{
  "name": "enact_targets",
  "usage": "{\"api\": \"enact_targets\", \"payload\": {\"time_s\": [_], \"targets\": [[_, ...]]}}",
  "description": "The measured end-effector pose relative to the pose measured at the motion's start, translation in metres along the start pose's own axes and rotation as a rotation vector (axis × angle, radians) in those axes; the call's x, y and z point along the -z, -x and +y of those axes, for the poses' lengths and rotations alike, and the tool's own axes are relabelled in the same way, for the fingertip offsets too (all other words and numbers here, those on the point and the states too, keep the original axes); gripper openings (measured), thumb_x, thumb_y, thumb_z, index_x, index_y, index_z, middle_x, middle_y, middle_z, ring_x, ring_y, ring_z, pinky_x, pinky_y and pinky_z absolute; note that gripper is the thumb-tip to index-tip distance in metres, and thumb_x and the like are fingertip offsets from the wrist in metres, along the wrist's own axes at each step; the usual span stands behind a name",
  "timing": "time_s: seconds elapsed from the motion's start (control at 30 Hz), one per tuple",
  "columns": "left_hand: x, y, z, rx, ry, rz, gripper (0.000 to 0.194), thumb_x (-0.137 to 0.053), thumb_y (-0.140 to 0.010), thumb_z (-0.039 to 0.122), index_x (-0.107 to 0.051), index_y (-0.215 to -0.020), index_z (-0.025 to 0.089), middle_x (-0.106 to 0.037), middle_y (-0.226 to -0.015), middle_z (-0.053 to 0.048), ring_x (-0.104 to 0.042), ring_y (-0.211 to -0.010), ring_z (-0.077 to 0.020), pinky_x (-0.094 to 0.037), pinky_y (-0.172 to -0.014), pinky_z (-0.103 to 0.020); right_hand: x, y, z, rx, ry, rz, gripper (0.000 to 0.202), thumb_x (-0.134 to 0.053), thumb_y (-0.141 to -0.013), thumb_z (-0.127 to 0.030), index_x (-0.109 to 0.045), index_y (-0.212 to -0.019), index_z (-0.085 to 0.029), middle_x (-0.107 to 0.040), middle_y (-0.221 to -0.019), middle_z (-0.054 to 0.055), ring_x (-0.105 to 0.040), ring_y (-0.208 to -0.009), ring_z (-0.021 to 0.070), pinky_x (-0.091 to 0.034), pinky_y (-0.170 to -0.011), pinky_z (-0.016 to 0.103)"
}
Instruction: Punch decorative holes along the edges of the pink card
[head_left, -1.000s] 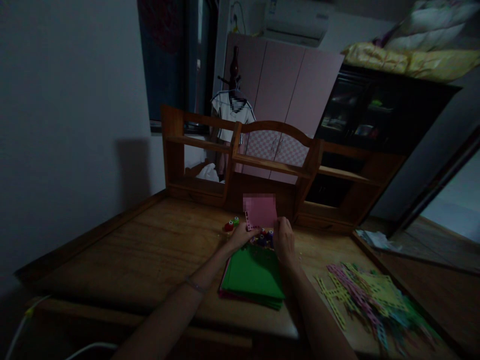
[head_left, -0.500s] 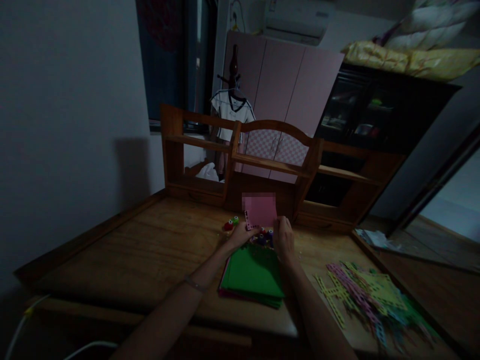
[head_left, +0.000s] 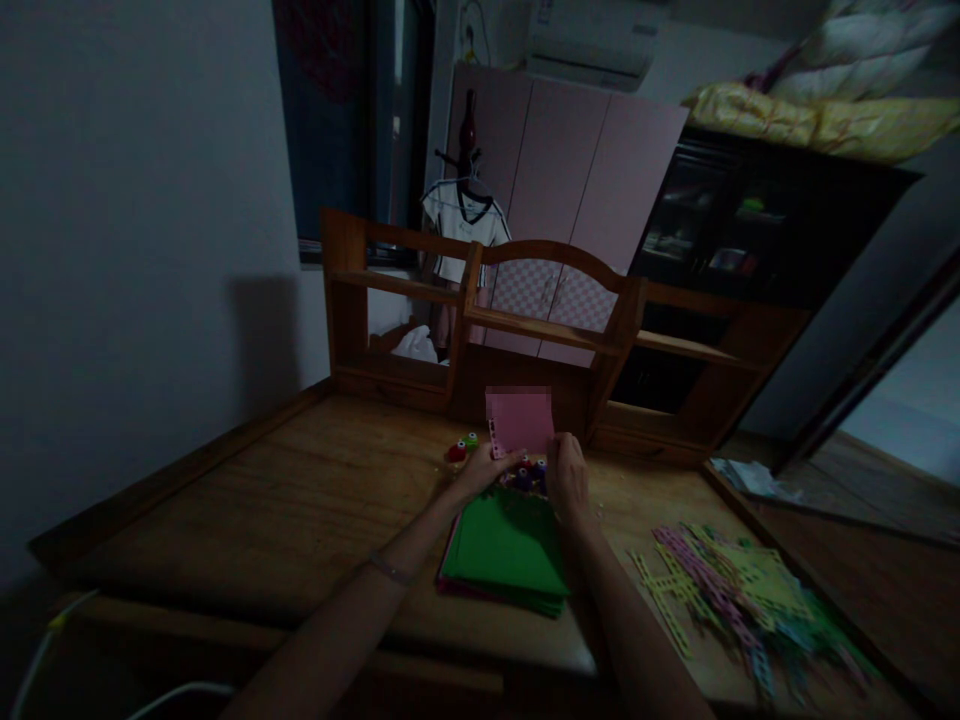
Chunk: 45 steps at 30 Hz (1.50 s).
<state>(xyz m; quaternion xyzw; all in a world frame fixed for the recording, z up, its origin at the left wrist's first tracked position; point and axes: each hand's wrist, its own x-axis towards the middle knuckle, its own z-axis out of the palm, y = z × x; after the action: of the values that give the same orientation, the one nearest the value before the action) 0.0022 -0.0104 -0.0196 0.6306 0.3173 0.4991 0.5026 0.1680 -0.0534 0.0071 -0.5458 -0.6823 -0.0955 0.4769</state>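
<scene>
A pink square sheet (head_left: 522, 424) with a row of holes along its left and lower edges is held up between my hands. My left hand (head_left: 481, 470) pinches its lower left corner. My right hand (head_left: 568, 475) is closed at its lower right side. Just below the sheet lie small dark blue and red pieces with white tops (head_left: 531, 476), partly hidden by my hands. A stack of green sheets (head_left: 511, 550), with a dark pink edge showing underneath, rests on the desk between my forearms. Red and green pieces (head_left: 462, 448) sit left of my left hand.
A heap of punched strips (head_left: 720, 590) in yellow, pink, green and blue spreads over the desk's right side. The wooden desk (head_left: 270, 510) has a shelf unit (head_left: 551, 320) along its back edge. White cables (head_left: 45, 650) hang at the lower left.
Almost nothing differs. The pink sheet and my left thumb have shifted very slightly; both hands keep their places.
</scene>
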Motion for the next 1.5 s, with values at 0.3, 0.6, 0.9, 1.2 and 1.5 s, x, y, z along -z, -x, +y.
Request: {"api": "enact_targets", "payload": {"time_s": [0.3, 0.6, 0.9, 1.2, 1.5], "targets": [[0.0013, -0.001, -0.0066, -0.045, -0.014, -0.053, 0.046, -0.069, -0.068, 0.047, -0.067, -0.096, 0.011, -0.069, -0.089, -0.008, -0.062, -0.077, -0.0172, -0.048, -0.07, -0.026, -0.0016, 0.0001, 0.0007, 0.009, -0.011, 0.017, 0.019, -0.031, -0.097, -0.027, -0.047, -0.089, -0.02, -0.051, -0.082, 0.005, -0.05, -0.078, 0.0193, -0.037, -0.07, 0.029], [0.0012, 0.0005, -0.0024, -0.051, -0.015, -0.054, 0.041, -0.071, -0.067, 0.042, -0.067, -0.092, 0.01, -0.068, -0.082, -0.006, -0.06, -0.069, -0.015, -0.046, -0.062, -0.023, -0.0017, 0.0005, 0.0005, 0.017, -0.01, 0.01, 0.02, -0.029, -0.097, -0.027, -0.046, -0.089, -0.021, -0.051, -0.082, 0.005, -0.049, -0.077, 0.0196, -0.037, -0.069, 0.03], [-0.0002, -0.0002, -0.0009, -0.052, -0.008, -0.041, 0.045, -0.073, -0.066, 0.041, -0.067, -0.097, 0.009, -0.07, -0.09, -0.009, -0.063, -0.079, -0.0187, -0.049, -0.072, -0.027, -0.0023, -0.0001, -0.0003, 0.017, -0.002, 0.013, 0.021, -0.029, -0.097, -0.028, -0.046, -0.088, -0.021, -0.051, -0.082, 0.005, -0.05, -0.078, 0.0198, -0.037, -0.07, 0.03], [0.0, -0.0023, -0.0055, -0.064, 0.003, -0.043, 0.045, -0.073, -0.067, 0.039, -0.067, -0.1, 0.01, -0.07, -0.096, -0.01, -0.065, -0.085, -0.0198, -0.049, -0.077, -0.028, -0.0018, 0.0006, 0.0009, 0.008, -0.007, 0.01, 0.02, -0.03, -0.097, -0.028, -0.047, -0.089, -0.021, -0.051, -0.083, 0.005, -0.05, -0.078, 0.019, -0.038, -0.069, 0.029], [-0.0005, -0.0028, -0.0041, -0.115, 0.009, -0.061, 0.046, -0.073, -0.067, 0.04, -0.066, -0.101, 0.011, -0.07, -0.096, -0.009, -0.064, -0.085, -0.0191, -0.049, -0.077, -0.028, -0.0028, -0.0003, 0.0013, 0.017, -0.028, 0.012, 0.021, -0.028, -0.098, -0.029, -0.045, -0.087, -0.021, -0.051, -0.083, 0.005, -0.051, -0.079, 0.0197, -0.039, -0.072, 0.03]]}}
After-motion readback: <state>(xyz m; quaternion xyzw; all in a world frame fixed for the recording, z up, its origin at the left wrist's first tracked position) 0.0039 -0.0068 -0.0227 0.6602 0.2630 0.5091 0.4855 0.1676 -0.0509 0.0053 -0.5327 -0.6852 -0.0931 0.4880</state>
